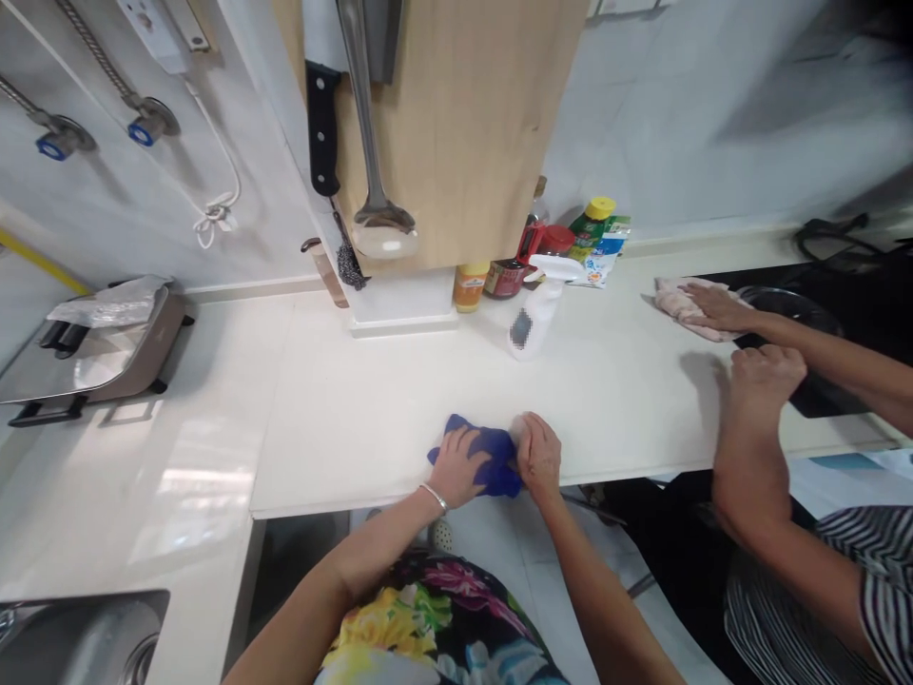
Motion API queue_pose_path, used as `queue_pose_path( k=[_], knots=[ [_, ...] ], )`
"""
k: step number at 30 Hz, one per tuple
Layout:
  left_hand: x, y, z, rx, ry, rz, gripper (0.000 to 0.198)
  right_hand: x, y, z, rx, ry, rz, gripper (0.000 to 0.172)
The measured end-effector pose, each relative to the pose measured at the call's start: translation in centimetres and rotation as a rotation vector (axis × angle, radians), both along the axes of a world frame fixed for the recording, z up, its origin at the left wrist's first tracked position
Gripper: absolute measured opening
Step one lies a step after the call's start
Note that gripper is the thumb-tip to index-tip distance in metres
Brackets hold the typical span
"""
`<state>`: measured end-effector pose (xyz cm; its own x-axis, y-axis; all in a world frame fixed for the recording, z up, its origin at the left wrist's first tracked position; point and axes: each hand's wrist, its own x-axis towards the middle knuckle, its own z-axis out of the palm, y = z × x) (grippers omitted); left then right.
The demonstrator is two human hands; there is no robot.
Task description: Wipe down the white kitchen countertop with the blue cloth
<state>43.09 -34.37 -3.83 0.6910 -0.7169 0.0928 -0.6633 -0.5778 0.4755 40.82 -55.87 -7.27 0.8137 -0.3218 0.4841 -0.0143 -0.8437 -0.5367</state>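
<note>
Cloth [499,464] lies just below the frame's centre, longer left to right, under our left hand [457,468], fingers spread; our right hand [540,455] sits curled at its right end, grip unclear.

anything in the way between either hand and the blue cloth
Nothing visible: the left hand lies on the blue cloth, and the right hand is at its right edge. The spray bottle stands farther back.

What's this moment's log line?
left hand: on crumpled blue cloth | right hand: at cloth's edge | white plastic spray bottle: standing on white countertop
</note>
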Motion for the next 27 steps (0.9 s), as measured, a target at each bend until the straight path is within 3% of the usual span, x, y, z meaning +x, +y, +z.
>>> queue_pose_path(
  k=[7, 17, 22, 27],
  knots=[
    [5.2, -3.0, -0.1, -0.027, -0.003, -0.080, 0.058, -0.2, -0.2, -0.6, 0.156, -0.139, -0.130, 0.041],
    [13.8, -4.6, -0.3, -0.032, -0.032, 0.046, 0.052, 0.0, -0.4, -1.4, 0.162, -0.080, -0.117, 0.038],
    [18.4, -3.1, 0.1, -0.040, -0.036, 0.167, 0.049, -0.2, -0.7, -1.7, 0.127, -0.081, -0.117, 0.036],
    [21.9, 1.9, 0.3, -0.028, -0.031, 0.374, 0.046, -0.4, -1.0, -1.5, 0.136, -0.069, -0.089, 0.036]
  ],
)
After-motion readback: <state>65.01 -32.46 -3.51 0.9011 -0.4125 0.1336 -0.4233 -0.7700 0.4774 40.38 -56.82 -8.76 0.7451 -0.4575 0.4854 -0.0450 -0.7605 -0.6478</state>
